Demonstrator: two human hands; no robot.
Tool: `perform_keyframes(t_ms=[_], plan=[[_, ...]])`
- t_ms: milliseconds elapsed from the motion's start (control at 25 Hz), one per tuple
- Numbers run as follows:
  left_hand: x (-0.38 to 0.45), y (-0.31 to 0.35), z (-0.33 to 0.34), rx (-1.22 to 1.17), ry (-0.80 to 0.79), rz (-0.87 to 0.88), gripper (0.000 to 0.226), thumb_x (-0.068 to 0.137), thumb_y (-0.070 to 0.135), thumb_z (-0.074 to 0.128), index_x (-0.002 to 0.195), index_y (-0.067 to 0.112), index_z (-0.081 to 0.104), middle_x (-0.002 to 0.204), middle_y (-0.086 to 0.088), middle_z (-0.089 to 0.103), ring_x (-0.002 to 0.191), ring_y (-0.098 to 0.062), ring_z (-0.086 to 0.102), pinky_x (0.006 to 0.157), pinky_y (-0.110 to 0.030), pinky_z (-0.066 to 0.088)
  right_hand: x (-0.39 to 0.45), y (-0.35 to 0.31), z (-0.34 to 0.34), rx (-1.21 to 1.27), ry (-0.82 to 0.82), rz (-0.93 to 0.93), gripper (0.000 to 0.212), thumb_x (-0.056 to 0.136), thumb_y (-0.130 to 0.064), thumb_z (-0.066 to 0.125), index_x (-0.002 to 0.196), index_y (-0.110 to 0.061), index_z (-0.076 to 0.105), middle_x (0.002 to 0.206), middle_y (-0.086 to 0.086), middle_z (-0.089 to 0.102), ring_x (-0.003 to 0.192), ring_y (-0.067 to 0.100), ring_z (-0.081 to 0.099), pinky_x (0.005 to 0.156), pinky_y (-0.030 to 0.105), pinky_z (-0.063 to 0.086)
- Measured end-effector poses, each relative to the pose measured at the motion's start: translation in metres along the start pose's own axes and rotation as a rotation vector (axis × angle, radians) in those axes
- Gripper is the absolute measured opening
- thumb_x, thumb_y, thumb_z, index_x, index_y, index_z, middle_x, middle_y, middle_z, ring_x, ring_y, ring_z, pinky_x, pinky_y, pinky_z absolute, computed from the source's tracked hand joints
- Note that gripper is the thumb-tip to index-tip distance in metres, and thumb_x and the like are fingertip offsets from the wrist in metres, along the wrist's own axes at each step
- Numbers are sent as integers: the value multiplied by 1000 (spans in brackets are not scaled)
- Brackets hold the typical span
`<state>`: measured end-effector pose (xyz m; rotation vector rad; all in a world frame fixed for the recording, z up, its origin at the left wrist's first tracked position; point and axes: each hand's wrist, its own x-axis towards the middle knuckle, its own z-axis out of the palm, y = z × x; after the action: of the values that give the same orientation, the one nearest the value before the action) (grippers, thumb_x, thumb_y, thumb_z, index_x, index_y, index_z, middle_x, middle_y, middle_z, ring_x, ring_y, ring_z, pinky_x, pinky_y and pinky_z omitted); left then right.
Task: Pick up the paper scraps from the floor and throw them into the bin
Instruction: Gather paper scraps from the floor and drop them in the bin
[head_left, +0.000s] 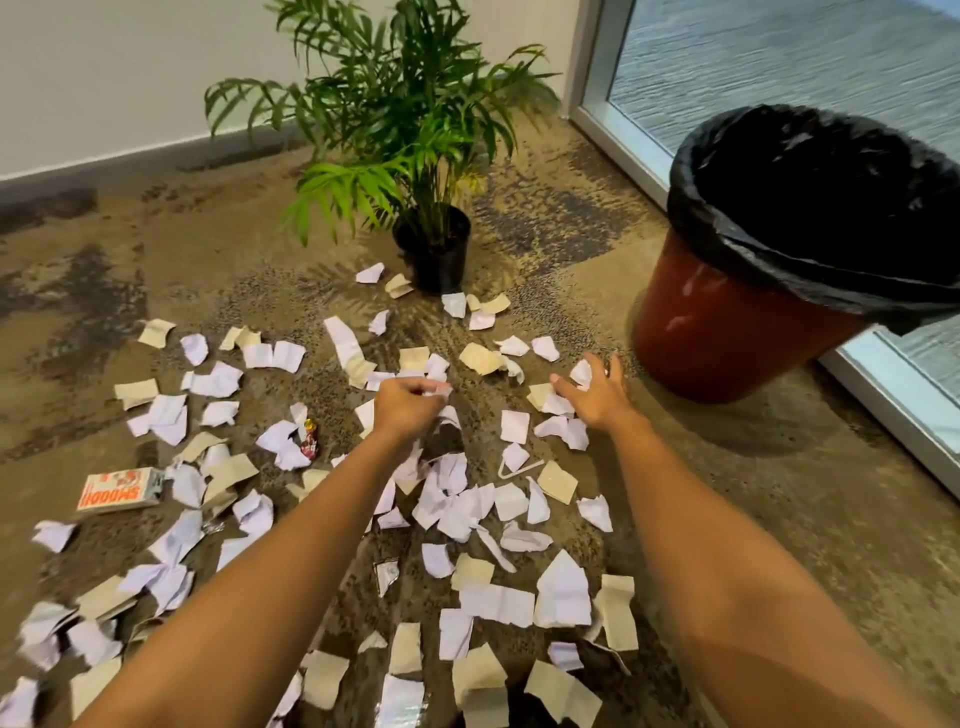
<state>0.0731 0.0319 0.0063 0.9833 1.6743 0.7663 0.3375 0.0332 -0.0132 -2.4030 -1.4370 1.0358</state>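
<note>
- The floor (779, 493) is a mottled brown carpet.
- The bin (737, 322), red with a black liner, stands at the right by the window.
- The plant (395, 130) sits in a black pot.
- White and tan paper scraps (498, 603) lie strewn across the floor.
- The left hand (408, 402) pinches a paper scrap.
- The right hand (592, 392) reaches over the scraps, fingers spread, holding nothing.

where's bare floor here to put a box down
Bare carpet lies right of the right arm, between bin and window frame; more lies left of the plant along the wall. Scraps crowd the middle, around both hands.
</note>
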Motion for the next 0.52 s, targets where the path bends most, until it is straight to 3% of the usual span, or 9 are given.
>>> perform_keyframes(t_ms=[120, 280, 400, 520], plan=[[-6, 3, 4, -71, 14, -25, 3, 84, 6, 74, 85, 7, 76, 90, -11, 73, 68, -18, 64, 62, -29, 55, -4, -3, 15, -157, -116, -4, 87, 80, -80, 40, 152, -39, 14, 161, 1, -15, 145, 39, -16, 113, 61, -5], [-16, 8, 21, -55, -37, -32, 15, 85, 3, 72, 73, 13, 74, 73, -8, 71, 38, -9, 57, 40, -19, 44, -32, -23, 39, -201, -134, -71, 100, 69, -88, 43, 151, -40, 13, 160, 7, -16, 142, 46, -19, 109, 67, -6], [-23, 13, 30, -95, -87, -44, 18, 84, -1, 71, 72, 12, 73, 73, -9, 72, 43, -12, 63, 43, -20, 49, -55, -32, 51, -302, -202, -130, 111, 60, -82, 62, 150, -41, 12, 160, 8, -18, 141, 49, -18, 108, 70, 2], [-29, 20, 33, -117, -94, -35, 20, 83, -1, 73, 70, 14, 74, 80, -10, 74, 54, -12, 69, 52, -23, 55, -74, -31, 61, -367, -220, -169, 110, 66, -64, 74, 151, -37, 11, 159, 8, -16, 142, 49, -14, 109, 68, 9]])
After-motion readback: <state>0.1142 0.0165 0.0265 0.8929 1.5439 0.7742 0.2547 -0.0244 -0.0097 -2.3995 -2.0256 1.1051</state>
